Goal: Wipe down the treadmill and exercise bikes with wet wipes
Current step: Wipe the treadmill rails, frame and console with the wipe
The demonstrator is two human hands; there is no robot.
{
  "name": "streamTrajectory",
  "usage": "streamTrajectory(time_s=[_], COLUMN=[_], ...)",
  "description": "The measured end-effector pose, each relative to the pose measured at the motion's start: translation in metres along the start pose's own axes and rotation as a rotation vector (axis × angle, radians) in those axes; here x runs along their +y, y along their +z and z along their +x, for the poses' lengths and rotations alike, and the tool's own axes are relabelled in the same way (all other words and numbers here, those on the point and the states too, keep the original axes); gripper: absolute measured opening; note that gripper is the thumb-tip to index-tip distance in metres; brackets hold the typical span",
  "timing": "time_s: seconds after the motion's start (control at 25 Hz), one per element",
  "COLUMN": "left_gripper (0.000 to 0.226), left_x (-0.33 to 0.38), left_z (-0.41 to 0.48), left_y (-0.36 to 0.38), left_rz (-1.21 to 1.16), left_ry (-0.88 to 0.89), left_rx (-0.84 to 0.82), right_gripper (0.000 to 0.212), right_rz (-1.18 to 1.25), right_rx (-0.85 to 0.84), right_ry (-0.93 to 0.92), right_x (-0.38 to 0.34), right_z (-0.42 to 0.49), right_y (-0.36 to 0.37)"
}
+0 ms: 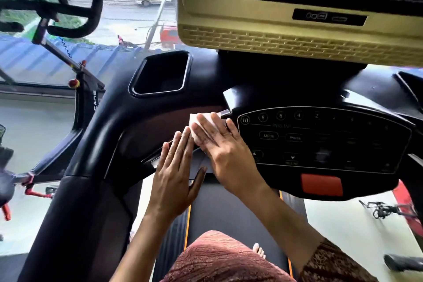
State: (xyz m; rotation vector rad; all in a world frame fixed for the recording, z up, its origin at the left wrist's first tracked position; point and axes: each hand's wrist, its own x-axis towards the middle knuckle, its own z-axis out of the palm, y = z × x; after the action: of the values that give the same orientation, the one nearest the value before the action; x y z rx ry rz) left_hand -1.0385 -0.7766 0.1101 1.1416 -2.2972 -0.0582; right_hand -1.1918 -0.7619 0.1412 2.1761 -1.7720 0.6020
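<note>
Black treadmill console [206,80], white wipe [197,120] flat on it just left of the button panel [320,139], right hand [226,151] pressing the wipe, left hand [176,174] flat beside it, cup holder [160,73] above, red button [321,184] below the panel

both hands [176,174] flat, fingers [206,126] straight

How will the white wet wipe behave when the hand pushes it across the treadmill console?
Probably floppy: the wet wipe lies flattened under the right hand. It likely slides on the glossy console, but its free edge may bunch.
</note>
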Motion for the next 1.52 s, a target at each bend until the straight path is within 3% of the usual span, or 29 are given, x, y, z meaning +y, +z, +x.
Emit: streamTrajectory(time_s=[0.16,0.28,0.4,0.52,0.76,1.0,1.16,1.32,1.4,1.52], left_gripper=[0.067,0.068,0.066,0.063,0.063,0.06,0.058,0.054,0.055,0.055], left_x=[0.0,0.004,0.006,0.011,0.031,0.045,0.062,0.075,0.083,0.096], left_z=[0.0,0.0,0.002,0.011,0.025,0.018,0.015,0.015,0.015,0.014], left_y=[0.002,0.004,0.004,0.006,0.015,0.024,0.031,0.036,0.038,0.043], left_rz=[0.008,0.007,-0.009,-0.023,-0.083,-0.123,-0.159,-0.137,-0.144,-0.139], left_ry=[0.016,0.002,0.015,0.052,0.111,0.207,0.249,0.286,0.263,0.258], left_rx=[0.023,0.03,0.034,0.031,-0.01,-0.042,-0.025,-0.042,-0.039,-0.05], right_gripper=[0.053,0.042,0.035,0.044,0.05,0.054,0.051,0.055,0.055,0.038], right_rz=[-0.015,0.025,0.038,-0.096,0.06,-0.042,-0.004,-0.127,-0.117,-0.043], right_rx=[-0.006,0.087,0.235,0.141,-0.134,-0.017,-0.047,-0.089,-0.067,0.061], right_ry=[-0.054,-0.029,0.135,0.317,0.118,0.318,0.145,0.052,0.117,0.39], right_x=[0.02,0.015,0.023,0.039,0.024,0.035,0.036,0.075,0.085,0.098], right_z=[-0.024,-0.024,-0.02,-0.012,-0.076,-0.142,-0.131,-0.165,-0.181,-0.196], right_y=[-0.012,-0.018,-0.037,-0.043,-0.031,-0.045,-0.036,-0.057,-0.067,-0.076])
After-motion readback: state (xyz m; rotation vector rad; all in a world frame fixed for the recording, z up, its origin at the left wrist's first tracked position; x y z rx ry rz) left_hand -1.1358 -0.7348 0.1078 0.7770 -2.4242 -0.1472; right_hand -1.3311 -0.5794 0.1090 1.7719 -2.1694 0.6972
